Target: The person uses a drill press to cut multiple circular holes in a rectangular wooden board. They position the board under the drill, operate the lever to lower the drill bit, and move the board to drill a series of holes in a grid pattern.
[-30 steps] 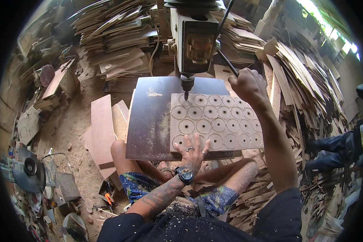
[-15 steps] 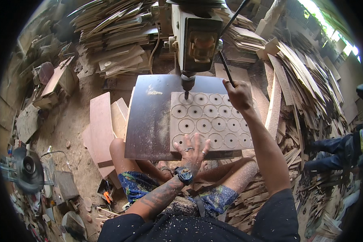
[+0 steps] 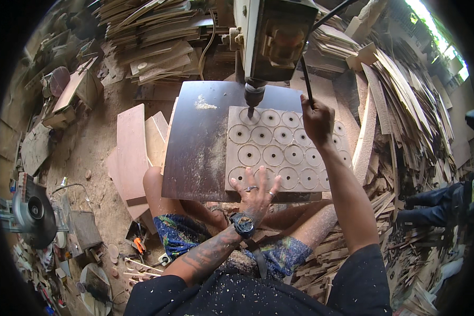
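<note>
A wooden board (image 3: 231, 152) with rows of cut circles, most with a dark centre hole, lies on a dark flat worktop (image 3: 192, 142). My left hand (image 3: 255, 192) rests on the board's near edge, fingers spread. My right hand (image 3: 318, 122) is wrapped round the black feed lever (image 3: 306, 81) of a drill press (image 3: 279, 45). Below the machine head, the chuck (image 3: 254, 94) holds a bit (image 3: 250, 112) whose tip meets the board at the far-left circle. Whether the tip is inside the wood I cannot tell.
Stacks of thin boards (image 3: 147, 37) stand behind the machine, and more boards (image 3: 411, 100) lean at the right. Loose planks (image 3: 131, 152) lie left of the worktop. A fan (image 3: 34, 213) is at the far left. Another person's legs (image 3: 432, 203) show at the right.
The whole view has shifted, so the machine sits further right and the worktop higher. Both hands keep their places, on the board and on the lever.
</note>
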### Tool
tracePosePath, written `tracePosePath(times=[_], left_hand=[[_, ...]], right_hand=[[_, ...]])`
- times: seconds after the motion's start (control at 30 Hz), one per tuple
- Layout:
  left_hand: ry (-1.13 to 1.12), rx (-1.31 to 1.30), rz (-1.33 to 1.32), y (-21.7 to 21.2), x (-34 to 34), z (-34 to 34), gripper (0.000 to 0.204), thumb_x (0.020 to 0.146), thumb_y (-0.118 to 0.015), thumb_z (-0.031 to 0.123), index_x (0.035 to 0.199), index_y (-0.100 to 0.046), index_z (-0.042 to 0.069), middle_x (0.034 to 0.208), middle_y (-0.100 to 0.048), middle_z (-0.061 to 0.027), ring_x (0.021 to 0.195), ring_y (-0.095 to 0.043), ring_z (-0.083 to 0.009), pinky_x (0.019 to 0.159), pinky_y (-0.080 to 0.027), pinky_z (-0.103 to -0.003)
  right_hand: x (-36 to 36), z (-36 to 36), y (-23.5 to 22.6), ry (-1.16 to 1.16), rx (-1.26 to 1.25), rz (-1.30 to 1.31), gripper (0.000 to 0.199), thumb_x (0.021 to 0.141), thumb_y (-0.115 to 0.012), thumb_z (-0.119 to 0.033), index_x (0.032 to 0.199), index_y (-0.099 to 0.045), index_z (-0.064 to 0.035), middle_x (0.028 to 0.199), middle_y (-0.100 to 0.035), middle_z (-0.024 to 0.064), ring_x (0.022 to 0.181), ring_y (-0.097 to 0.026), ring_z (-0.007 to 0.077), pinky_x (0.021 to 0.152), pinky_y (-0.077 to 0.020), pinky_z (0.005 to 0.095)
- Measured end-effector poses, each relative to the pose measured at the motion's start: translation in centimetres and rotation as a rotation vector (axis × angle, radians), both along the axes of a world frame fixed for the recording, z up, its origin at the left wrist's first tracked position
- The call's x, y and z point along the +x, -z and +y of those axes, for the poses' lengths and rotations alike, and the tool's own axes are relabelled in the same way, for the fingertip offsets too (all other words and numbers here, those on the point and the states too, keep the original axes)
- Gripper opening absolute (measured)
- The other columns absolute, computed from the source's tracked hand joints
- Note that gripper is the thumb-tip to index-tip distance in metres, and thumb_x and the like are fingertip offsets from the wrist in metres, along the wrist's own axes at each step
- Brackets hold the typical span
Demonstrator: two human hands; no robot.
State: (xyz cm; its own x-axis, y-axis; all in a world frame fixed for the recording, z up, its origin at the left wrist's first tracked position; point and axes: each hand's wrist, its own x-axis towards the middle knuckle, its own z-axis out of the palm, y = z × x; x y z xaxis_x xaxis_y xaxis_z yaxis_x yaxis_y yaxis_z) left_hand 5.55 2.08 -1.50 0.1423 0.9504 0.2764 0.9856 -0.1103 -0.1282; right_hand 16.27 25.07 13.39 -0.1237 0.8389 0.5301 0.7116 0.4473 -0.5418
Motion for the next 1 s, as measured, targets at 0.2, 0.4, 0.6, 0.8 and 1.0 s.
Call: tracePosePath(times=[0.2, 0.4, 0.6, 0.8, 1.0], left_hand=[[0.022, 0.001, 0.015, -0.1, -0.2, -0.1, 0.071, 0.096, -0.057, 0.031, 0.161, -0.03, 0.03, 0.159, -0.034, -0.025, 0.138, -0.038, -0.0579, 0.095, -0.03, -0.089], [0.026, -0.027, -0.004, -0.4, -0.1, -0.2, 0.072, 0.096, -0.058, 0.027, 0.162, -0.028, 0.032, 0.158, -0.036, -0.0256, 0.135, -0.043, -0.0562, 0.093, -0.033, -0.088], [0.023, -0.032, -0.005, -0.5, -0.1, -0.3, 0.073, 0.096, -0.058, 0.029, 0.162, -0.027, 0.032, 0.158, -0.035, -0.0255, 0.136, -0.042, -0.0554, 0.092, -0.034, -0.087], [0.019, 0.001, 0.01, -0.5, -0.1, -0.3, 0.072, 0.097, -0.057, 0.029, 0.162, -0.027, 0.031, 0.157, -0.036, -0.0256, 0.135, -0.042, -0.0553, 0.092, -0.034, -0.087], [0.02, 0.006, 0.084, -0.7, -0.2, -0.3, 0.066, 0.098, -0.054, 0.034, 0.16, -0.031, 0.031, 0.158, -0.036, -0.0257, 0.134, -0.044, -0.0565, 0.092, -0.034, -0.088]], right_hand=[[-0.2, 0.9, 1.6, 0.008, 0.107, -0.003, 0.041, 0.1, -0.064, -0.033, 0.07, -0.068, -0.0041, 0.052, -0.057, 0.0162, 0.049, -0.062, 0.0339, 0.051, -0.0452, 0.0441], [-0.8, 1.3, 2.4, 0.006, 0.205, -0.003, 0.039, 0.101, -0.063, -0.031, 0.074, -0.067, -0.0035, 0.055, -0.059, 0.0161, 0.049, -0.062, 0.0335, 0.052, -0.0464, 0.0439], [-1.2, 2.0, 3.2, -0.002, 0.228, 0.021, 0.037, 0.101, -0.063, -0.027, 0.073, -0.065, -0.0036, 0.055, -0.058, 0.0162, 0.05, -0.063, 0.0335, 0.051, -0.0463, 0.0432], [-1.5, 2.8, 4.2, 0.036, 0.278, 0.003, 0.036, 0.101, -0.064, -0.025, 0.073, -0.065, -0.0034, 0.055, -0.06, 0.0149, 0.05, -0.063, 0.0332, 0.052, -0.0477, 0.0424], [-0.9, 1.3, 2.2, -0.003, 0.062, 0.013, 0.042, 0.101, -0.06, -0.033, 0.075, -0.068, -0.001, 0.063, -0.064, 0.0212, 0.06, -0.066, 0.0394, 0.059, -0.0504, 0.0474]])
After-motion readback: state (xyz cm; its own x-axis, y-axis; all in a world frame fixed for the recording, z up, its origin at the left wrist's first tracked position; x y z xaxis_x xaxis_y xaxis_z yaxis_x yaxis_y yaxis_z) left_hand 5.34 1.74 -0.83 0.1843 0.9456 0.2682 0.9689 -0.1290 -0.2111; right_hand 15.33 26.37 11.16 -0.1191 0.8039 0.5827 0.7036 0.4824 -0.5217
